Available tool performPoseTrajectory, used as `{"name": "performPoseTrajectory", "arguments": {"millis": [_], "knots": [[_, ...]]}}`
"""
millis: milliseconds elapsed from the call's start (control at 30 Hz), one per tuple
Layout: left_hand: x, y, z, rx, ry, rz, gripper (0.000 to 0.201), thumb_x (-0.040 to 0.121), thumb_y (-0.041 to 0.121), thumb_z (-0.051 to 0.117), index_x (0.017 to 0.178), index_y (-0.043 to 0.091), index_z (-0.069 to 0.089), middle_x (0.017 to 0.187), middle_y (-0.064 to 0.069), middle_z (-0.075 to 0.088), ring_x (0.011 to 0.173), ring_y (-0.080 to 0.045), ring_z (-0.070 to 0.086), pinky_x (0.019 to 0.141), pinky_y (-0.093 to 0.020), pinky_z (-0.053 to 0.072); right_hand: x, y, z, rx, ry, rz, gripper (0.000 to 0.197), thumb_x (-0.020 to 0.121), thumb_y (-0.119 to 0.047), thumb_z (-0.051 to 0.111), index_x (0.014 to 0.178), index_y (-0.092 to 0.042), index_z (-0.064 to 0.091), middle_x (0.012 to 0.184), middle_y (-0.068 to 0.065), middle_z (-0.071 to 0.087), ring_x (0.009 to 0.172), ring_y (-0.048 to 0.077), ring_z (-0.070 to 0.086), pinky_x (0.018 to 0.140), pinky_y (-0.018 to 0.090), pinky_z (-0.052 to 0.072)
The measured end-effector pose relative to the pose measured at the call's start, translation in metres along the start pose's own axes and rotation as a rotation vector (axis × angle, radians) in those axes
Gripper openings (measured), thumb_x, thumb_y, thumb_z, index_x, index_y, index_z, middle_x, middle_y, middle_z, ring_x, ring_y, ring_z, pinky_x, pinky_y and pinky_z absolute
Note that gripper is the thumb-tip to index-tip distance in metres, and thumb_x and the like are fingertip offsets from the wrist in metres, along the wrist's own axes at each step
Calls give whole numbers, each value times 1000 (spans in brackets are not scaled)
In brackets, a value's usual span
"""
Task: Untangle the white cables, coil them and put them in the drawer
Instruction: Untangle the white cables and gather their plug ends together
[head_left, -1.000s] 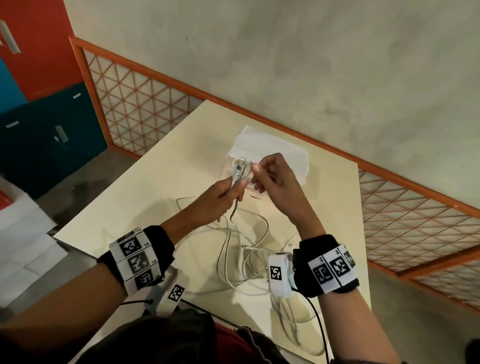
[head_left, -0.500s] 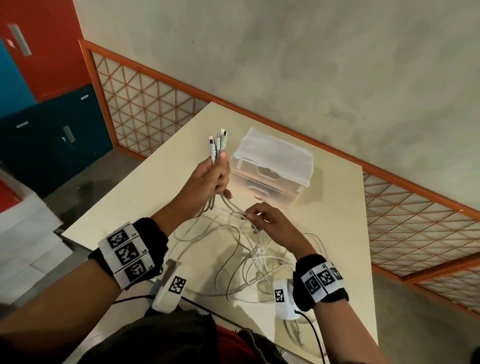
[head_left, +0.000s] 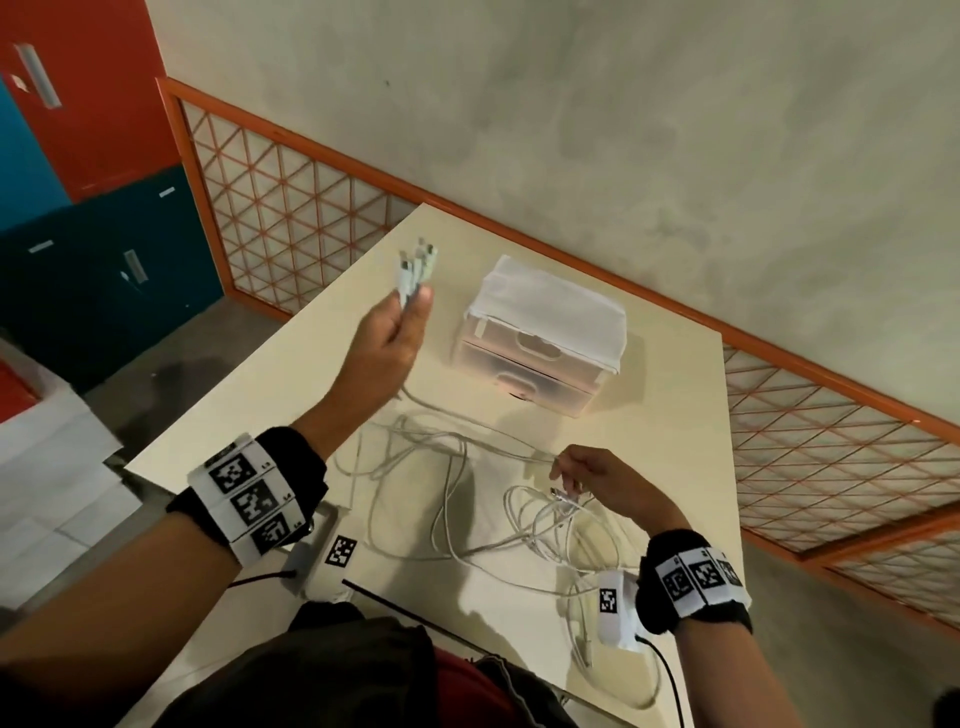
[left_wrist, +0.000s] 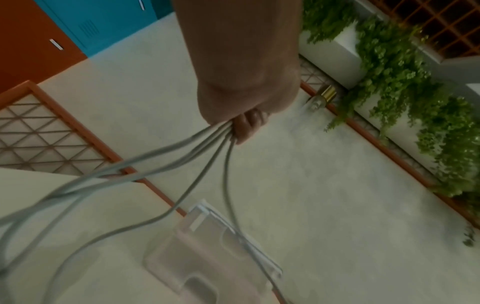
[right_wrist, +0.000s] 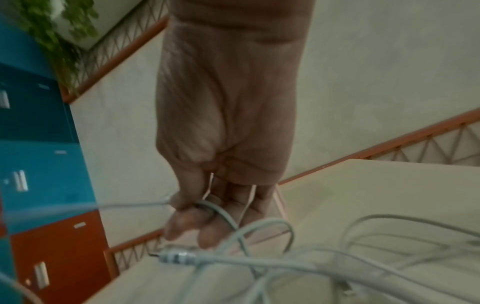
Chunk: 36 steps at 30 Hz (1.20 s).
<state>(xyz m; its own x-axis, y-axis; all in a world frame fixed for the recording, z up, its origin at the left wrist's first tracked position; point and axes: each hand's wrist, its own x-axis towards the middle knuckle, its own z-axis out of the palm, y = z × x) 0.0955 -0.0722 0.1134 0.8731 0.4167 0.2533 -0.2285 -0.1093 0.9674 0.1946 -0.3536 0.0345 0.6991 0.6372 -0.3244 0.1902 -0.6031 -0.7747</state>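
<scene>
Several white cables (head_left: 452, 488) lie tangled on the cream table (head_left: 670, 395). My left hand (head_left: 400, 322) is raised above the table's left side and grips a bunch of cable ends (head_left: 415, 270), plugs sticking up; the strands (left_wrist: 197, 152) hang down from my fist (left_wrist: 244, 115). My right hand (head_left: 587, 478) is low near the table's right side and pinches one cable (right_wrist: 207, 207) between thumb and fingers (right_wrist: 187, 224), with a plug (right_wrist: 176, 257) lying just below it. A translucent two-drawer box (head_left: 540, 343) stands behind the tangle, both drawers closed.
An orange lattice railing (head_left: 291, 208) runs behind the table along a grey wall. Red and blue lockers (head_left: 78, 156) stand at far left. White stacked boards (head_left: 47, 467) lie left of the table. More cable loops (head_left: 587, 634) hang near the table's near edge.
My left hand has risen up and leftward with the bundled cable ends. My right hand has slid down and right along a cable, away from the left hand. The cables stretch out between them.
</scene>
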Motion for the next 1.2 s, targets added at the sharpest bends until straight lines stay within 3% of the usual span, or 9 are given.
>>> {"name": "performPoseTrajectory", "arguments": {"millis": [167,267,433,633,833,933,1033,1133,1200], "knots": [[-20,-18,31,256,-289,-166,11,84,31,67,83,20,68,43,9,42,38,-2,32,43,-15,27,-1,-52,-3,2,-40,-128,21,97,-15,51,89,-7,68,65,3,57,61,9,54,65,17,44],[-29,-24,45,286,-426,-174,5,85,31,67,83,26,67,45,11,42,40,-1,34,47,-17,28,-8,-89,-7,35,-22,-226,21,96,-16,52,92,-3,68,64,3,55,62,12,52,65,19,45],[-28,-15,48,223,-332,-63,22,93,33,53,71,30,54,59,8,46,52,-5,41,55,-22,35,-15,-103,-10,63,20,-264,23,95,-20,55,89,-1,65,61,0,52,61,13,48,63,18,41],[-1,23,34,-102,-3,65,24,98,32,43,74,28,46,42,7,35,34,-4,25,33,-16,24,2,-33,7,-156,-36,-63,24,96,-26,53,74,-19,57,68,-4,63,66,10,58,69,22,43],[12,8,19,119,299,53,28,94,35,51,85,10,59,61,4,51,48,-1,43,51,-13,37,-2,20,18,-164,45,-8,32,100,-7,41,77,-23,57,75,-6,64,69,-7,60,80,27,43],[8,-12,15,335,296,-36,29,95,26,52,101,0,62,68,-9,55,59,-18,51,54,-18,36,-3,5,9,-201,146,-20,23,100,-11,42,86,-20,59,73,-6,66,71,7,62,74,28,46],[0,-19,14,443,316,-115,45,92,14,52,134,0,44,97,-23,65,90,-37,60,79,-32,42,-7,-16,-4,-257,196,-22,21,101,-14,39,97,-14,60,70,2,65,59,3,59,54,16,43],[-12,-15,21,415,228,8,61,93,19,54,146,9,27,94,-4,63,68,-29,59,68,-28,45,-9,-35,-12,-350,169,-29,22,100,-16,40,100,-13,61,66,4,63,56,3,59,56,13,43],[-16,-17,28,382,76,71,53,90,30,58,138,11,42,74,3,58,51,-18,49,52,-28,42,-10,-49,-13,-392,140,-45,22,100,-19,42,99,-14,63,64,0,61,63,13,61,64,21,46]]}}
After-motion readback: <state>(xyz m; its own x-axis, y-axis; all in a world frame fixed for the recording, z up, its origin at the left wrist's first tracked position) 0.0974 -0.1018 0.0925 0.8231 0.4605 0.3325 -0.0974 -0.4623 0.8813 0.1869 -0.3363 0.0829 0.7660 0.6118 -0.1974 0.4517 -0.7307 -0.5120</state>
